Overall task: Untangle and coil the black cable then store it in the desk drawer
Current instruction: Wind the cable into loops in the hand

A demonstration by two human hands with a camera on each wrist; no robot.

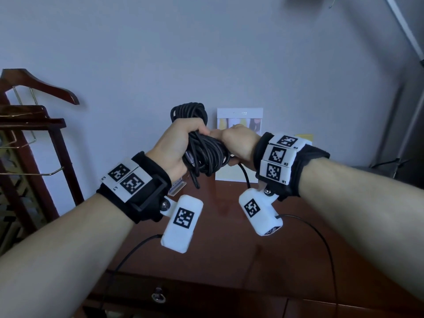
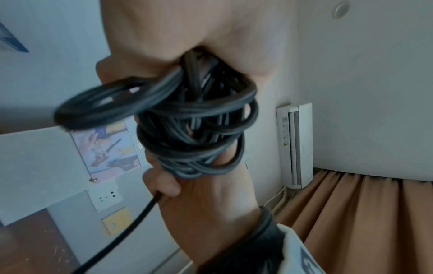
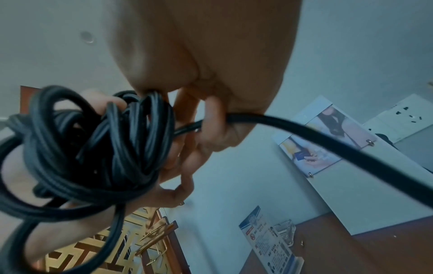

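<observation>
The black cable (image 1: 202,143) is up in the air above the desk (image 1: 229,226), bunched into a rough coil w/ both hands on it. The left hand (image 1: 176,143) is wrapped tight round the middle of the bundle, loops sticking out above the fist and hanging below it; prob. held there so the turns can't spring loose. The right hand (image 1: 238,143) sits right against it, hands together, fingers curled on the cable. In the right wrist view a single strand (image 3: 304,137) runs out of that hand's grip, away from the bundle (image 3: 98,148), so it looks like the free tail being fed round the coil. The left wrist view shows the same: loops (image 2: 199,129) crossing each other round the middle, one strand (image 2: 131,222) dropping away below the right hand.

Judgement: the step is the final wrap, i.e. binding the coil w/ its own tail. The coil isn't neat; several turns cross, so the tail needs tension or it'll slacken.

The drawer (image 1: 158,294), front edge of the desk w/ a small ring pull, looks closed. Storing hasn't begun. One hand will have to let go to open it, so the wrap should hold by itself first.
</observation>
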